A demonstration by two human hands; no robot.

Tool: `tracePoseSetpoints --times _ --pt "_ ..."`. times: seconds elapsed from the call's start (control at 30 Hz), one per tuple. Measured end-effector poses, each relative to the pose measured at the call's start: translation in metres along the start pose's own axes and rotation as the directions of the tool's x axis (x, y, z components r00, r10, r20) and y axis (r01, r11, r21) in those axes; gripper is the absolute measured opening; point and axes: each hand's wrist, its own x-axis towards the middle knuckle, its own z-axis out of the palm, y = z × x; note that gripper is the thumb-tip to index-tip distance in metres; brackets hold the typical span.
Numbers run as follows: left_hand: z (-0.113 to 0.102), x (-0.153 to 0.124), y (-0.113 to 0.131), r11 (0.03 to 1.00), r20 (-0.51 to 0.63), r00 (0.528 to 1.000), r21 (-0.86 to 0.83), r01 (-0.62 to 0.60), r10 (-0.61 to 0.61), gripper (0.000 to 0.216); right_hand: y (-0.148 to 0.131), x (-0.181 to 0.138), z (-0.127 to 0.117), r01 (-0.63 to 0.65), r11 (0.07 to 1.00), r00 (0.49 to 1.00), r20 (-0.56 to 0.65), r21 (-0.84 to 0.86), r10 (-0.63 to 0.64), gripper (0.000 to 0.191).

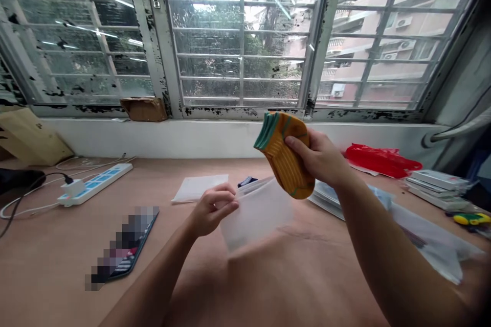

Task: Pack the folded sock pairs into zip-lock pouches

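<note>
No text, label, brand or number could be read. On the paper bag (32,138), a few small dark marks were too small to make out. The phone (132,245) had its screen mostly blurred into blocks. No lettering was legible on the socks (287,156), the frosted bag (257,214) or the stacked boxes (437,189).
</note>
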Motion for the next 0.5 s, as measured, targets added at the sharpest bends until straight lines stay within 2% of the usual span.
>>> tracePoseSetpoints --times 0.1,0.2,0.27,0.33,0.4,0.5 --pt "0.004 0.001 0.006 1.000 0.136 0.990 0.000 -0.021 0.021 0.029 -0.003 -0.001 0.007 0.026 0.998 1.000 0.000 0.063 -0.026 0.028" --pt "0.010 0.002 0.009 0.999 0.208 0.977 -0.010 -0.044 0.045 0.028 -0.003 -0.003 0.018 0.094 0.993 0.986 -0.146 0.067 -0.084 0.026" --pt "0.013 0.003 0.009 0.999 0.216 0.975 -0.009 -0.044 0.045 0.027 -0.006 -0.006 0.028 0.128 0.990 0.977 -0.181 0.060 -0.115 0.025" --pt "0.016 0.003 0.009 0.999 0.206 0.977 -0.019 -0.044 0.047 0.027 -0.011 -0.010 0.038 0.137 0.988 0.986 -0.100 0.068 -0.130 0.025" --pt "0.019 0.002 0.009 0.998 0.198 0.979 -0.050 -0.035 0.044 0.027 -0.016 -0.013 0.045 0.138 0.988 0.988 0.053 0.076 -0.142 0.027" --pt "0.020 -0.001 0.005 0.995 0.186 0.983 -0.101 0.022 -0.002 0.025 -0.018 -0.015 0.047 0.130 0.990 0.939 0.312 0.059 -0.142 0.031"
